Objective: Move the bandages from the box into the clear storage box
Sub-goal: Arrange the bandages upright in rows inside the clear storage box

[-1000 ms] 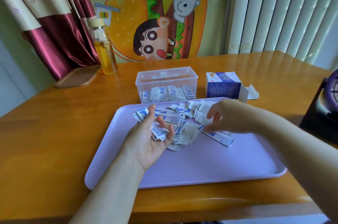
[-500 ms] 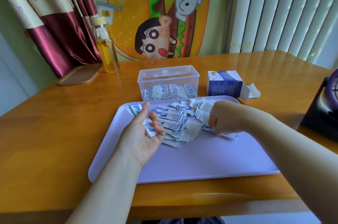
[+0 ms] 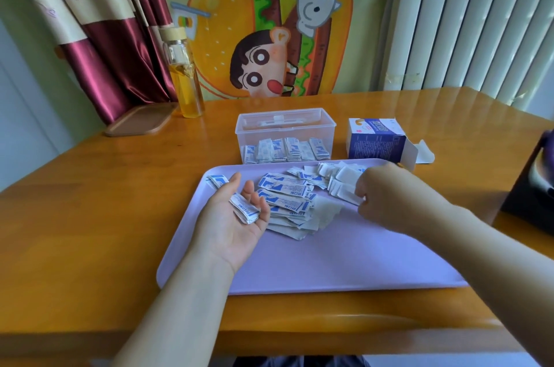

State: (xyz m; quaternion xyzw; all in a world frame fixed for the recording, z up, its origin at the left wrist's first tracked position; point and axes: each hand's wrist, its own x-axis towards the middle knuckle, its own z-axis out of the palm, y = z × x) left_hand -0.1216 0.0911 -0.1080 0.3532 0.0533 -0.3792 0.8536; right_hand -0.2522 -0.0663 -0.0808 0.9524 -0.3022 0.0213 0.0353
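Wooden worktop carried a lilac tray, likely there to keep the loose pieces together. Behind the tray stood the clear storage box, lid off, with one row of bandages upright along its front wall. The cardboard box lay beside it on its side, flap open, probably emptied. Left hand rested palm up on the tray, fingers loosely curled round a small stack, apparently collecting a batch. Right hand had its fingers closed, pinching one at the pile's edge. Most bandages lay heaped on the tray, not yet boxed.
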